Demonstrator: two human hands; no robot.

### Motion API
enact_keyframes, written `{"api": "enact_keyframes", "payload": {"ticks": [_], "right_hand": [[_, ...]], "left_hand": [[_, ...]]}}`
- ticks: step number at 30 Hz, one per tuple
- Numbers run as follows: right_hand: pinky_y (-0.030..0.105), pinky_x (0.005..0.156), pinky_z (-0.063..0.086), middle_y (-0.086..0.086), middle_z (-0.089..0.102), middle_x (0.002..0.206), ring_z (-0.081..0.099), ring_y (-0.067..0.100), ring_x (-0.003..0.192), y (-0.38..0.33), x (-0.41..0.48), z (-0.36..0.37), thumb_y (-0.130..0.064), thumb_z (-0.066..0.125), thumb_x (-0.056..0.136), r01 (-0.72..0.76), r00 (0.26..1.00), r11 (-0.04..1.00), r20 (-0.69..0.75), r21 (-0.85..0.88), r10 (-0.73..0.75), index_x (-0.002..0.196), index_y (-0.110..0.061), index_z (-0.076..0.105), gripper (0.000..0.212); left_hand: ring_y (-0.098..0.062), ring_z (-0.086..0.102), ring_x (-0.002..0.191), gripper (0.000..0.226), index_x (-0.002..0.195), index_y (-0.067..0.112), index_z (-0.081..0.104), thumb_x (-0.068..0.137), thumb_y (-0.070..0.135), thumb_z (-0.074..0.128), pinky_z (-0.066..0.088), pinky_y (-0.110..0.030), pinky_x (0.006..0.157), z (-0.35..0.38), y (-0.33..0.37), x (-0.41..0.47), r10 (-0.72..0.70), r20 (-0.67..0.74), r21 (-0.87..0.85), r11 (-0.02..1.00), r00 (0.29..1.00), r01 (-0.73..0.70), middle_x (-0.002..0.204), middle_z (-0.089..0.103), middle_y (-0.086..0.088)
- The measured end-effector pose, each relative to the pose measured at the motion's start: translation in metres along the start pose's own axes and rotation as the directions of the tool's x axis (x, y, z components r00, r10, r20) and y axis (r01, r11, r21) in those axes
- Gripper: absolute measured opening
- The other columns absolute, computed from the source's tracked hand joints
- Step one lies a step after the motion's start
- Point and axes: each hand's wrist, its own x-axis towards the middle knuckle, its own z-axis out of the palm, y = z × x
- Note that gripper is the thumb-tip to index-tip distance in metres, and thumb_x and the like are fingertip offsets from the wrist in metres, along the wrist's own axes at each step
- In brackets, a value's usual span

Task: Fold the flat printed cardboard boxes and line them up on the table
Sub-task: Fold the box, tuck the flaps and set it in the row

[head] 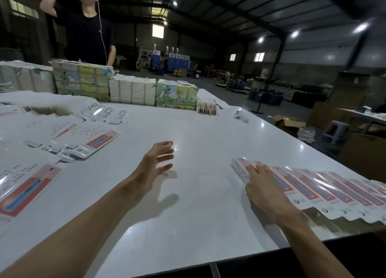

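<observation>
Hands: left hand (155,165) spread wide, holding nothing; right hand (265,187) flat on the end folded box (240,169).

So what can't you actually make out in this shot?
All from the head view:
The row of folded boxes runs off the right edge, so its length is unknown.
The right hand covers part of the row's leftmost boxes.
Print on the flat boxes is too small and blurred to read.
The small white object is too small to identify.
</observation>
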Motion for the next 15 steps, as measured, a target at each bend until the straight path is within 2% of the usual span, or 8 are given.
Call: {"api": "enact_keyframes", "payload": {"ticks": [2,6,9,11,13,15], "right_hand": [[0.048,0.126,0.027,0.006,0.028,0.164,0.03,0.027,0.15,0.003,-0.001,-0.001,-0.019,0.052,0.108,-0.024,0.999,0.999,-0.023,-0.04,0.023,0.157,-0.018,0.029,0.054],[0.048,0.13,0.011,0.007,0.016,0.173,0.009,0.03,0.161,-0.016,0.008,-0.005,-0.028,0.049,0.11,0.021,0.997,0.994,-0.066,-0.103,-0.028,0.161,-0.017,0.026,0.057],[0.045,0.127,0.022,0.006,0.021,0.171,0.015,0.026,0.16,-0.059,0.028,-0.008,-0.036,0.049,0.11,0.171,0.981,0.985,-0.086,-0.035,-0.174,0.158,-0.017,0.036,0.053],[0.043,0.118,0.035,0.006,0.032,0.166,0.026,0.025,0.153,-0.093,0.044,-0.005,-0.034,0.049,0.108,0.268,0.957,0.963,-0.115,-0.017,-0.268,0.152,-0.015,0.044,0.048],[0.043,0.106,0.045,0.007,0.047,0.153,0.041,0.027,0.14,-0.126,0.058,0.002,-0.03,0.05,0.106,0.349,0.923,0.936,-0.156,-0.037,-0.35,0.143,-0.013,0.053,0.041],[0.044,0.1,0.048,0.007,0.058,0.137,0.052,0.027,0.126,-0.152,0.067,0.014,-0.028,0.051,0.104,0.399,0.896,0.916,-0.197,-0.039,-0.399,0.133,-0.013,0.06,0.033]], "left_hand": [[-0.015,0.069,0.116,0.044,0.118,0.029,0.076,0.081,0.052,0.07,0.057,-0.03,0.087,-0.001,0.0,-0.001,-0.003,0.016,0.039,0.999,1.0,0.003,0.123,0.071,0.0],[-0.01,0.073,0.106,0.024,0.113,0.027,0.079,0.092,0.033,0.069,0.058,-0.023,0.081,-0.002,-0.001,-0.004,0.008,0.018,0.118,0.993,1.0,-0.01,0.113,0.076,0.004],[-0.014,0.073,0.091,0.022,0.11,0.019,0.079,0.1,0.01,0.061,0.058,-0.023,0.081,0.001,0.0,-0.009,0.015,-0.022,0.166,0.986,1.0,-0.011,0.101,0.075,-0.003],[-0.015,0.072,0.081,0.022,0.107,0.017,0.076,0.098,0.007,0.058,0.06,-0.029,0.079,0.002,0.003,-0.012,0.027,-0.073,0.272,0.962,0.997,-0.006,0.096,0.074,-0.006],[-0.016,0.074,0.077,0.023,0.106,0.022,0.072,0.094,0.01,0.057,0.063,-0.033,0.077,-0.002,0.009,-0.012,0.085,-0.142,0.532,0.847,0.986,0.004,0.093,0.074,-0.004],[-0.02,0.074,0.087,0.025,0.113,0.027,0.068,0.095,0.016,0.055,0.063,-0.037,0.083,-0.009,0.023,-0.013,0.139,-0.151,0.78,0.625,0.979,0.031,0.098,0.075,-0.002]]}}
